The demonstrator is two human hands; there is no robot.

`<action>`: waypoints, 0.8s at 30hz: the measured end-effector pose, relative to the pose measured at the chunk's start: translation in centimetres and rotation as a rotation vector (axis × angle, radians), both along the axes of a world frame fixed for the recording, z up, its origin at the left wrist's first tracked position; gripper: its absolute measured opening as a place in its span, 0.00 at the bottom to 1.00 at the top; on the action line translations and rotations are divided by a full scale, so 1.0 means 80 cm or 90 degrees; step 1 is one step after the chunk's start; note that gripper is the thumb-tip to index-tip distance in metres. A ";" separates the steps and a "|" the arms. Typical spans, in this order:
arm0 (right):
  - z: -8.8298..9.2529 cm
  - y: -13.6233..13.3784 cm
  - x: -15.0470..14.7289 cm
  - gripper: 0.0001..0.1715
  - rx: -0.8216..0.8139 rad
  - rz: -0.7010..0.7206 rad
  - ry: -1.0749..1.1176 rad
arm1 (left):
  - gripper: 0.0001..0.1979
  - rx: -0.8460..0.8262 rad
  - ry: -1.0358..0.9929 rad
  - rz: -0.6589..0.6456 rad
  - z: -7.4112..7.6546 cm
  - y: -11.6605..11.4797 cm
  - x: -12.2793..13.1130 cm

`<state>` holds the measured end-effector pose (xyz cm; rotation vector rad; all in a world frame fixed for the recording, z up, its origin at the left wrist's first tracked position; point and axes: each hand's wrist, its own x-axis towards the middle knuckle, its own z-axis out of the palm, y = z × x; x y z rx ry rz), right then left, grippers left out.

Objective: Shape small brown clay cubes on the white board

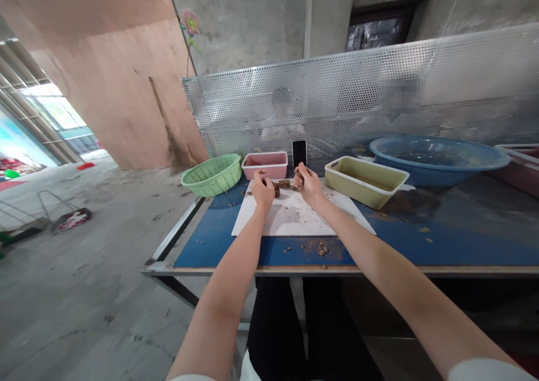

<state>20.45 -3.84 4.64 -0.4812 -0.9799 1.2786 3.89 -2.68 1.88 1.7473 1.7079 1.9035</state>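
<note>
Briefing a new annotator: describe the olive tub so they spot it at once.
On the blue table, find the white board. Along its right side, to the right of the right hand, sits the olive tub. It is oblong, whereas the basin behind it is round and blue, and the similar-shaped tub by the board's far left corner is pink.

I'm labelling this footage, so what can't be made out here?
All in the head view:
- Bare right hand: its curled fingers hide whatever it grips.
- Small brown blocks: too small to tell their material.
- Pink rectangular plastic container: front wall hides its floor.
- Dark pink container: cut off by the right edge.
</note>
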 end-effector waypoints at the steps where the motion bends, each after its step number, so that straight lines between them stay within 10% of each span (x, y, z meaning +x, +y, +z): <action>1: -0.001 0.000 0.000 0.29 0.002 0.003 -0.002 | 0.16 0.001 0.000 0.000 0.000 -0.001 0.000; 24: -0.001 0.002 -0.005 0.03 -0.056 -0.018 0.011 | 0.16 -0.011 0.007 0.006 -0.001 0.000 0.000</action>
